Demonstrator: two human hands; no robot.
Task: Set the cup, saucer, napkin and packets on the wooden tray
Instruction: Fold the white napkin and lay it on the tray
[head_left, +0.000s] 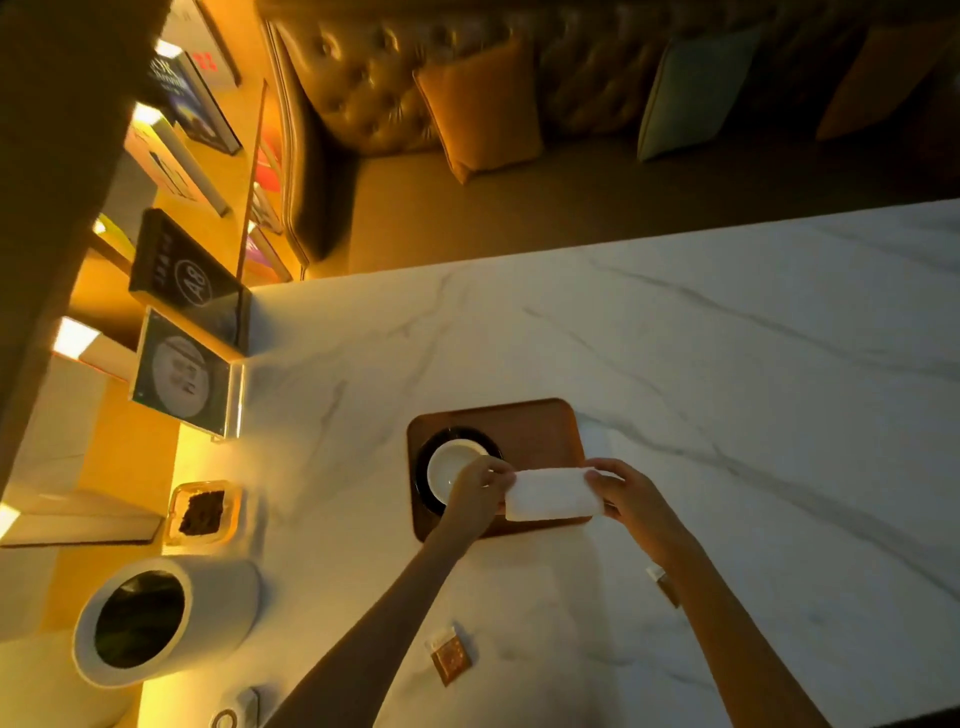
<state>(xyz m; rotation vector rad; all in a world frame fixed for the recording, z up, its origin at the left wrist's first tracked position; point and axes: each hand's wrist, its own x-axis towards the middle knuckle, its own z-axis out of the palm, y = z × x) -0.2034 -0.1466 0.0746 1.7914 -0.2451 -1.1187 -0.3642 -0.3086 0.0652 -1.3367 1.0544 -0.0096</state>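
A wooden tray (535, 428) lies on the white marble table (727, 389). On its left part a white cup (451, 463) stands on a dark saucer (427, 457). A folded white napkin (553, 493) is stretched over the tray's near edge, with my left hand (478, 491) gripping its left end and my right hand (631, 493) gripping its right end. A brown packet (451, 659) lies on the table near my left forearm. A second packet (665, 584) peeks out beside my right wrist, partly hidden.
A white cylindrical container (156, 621) with a dark inside stands at the near left. A small clear box (202, 512) with brown contents sits behind it. Standing menu signs (182, 371) line the table's left edge. A tufted sofa with cushions (483, 109) runs behind the table.
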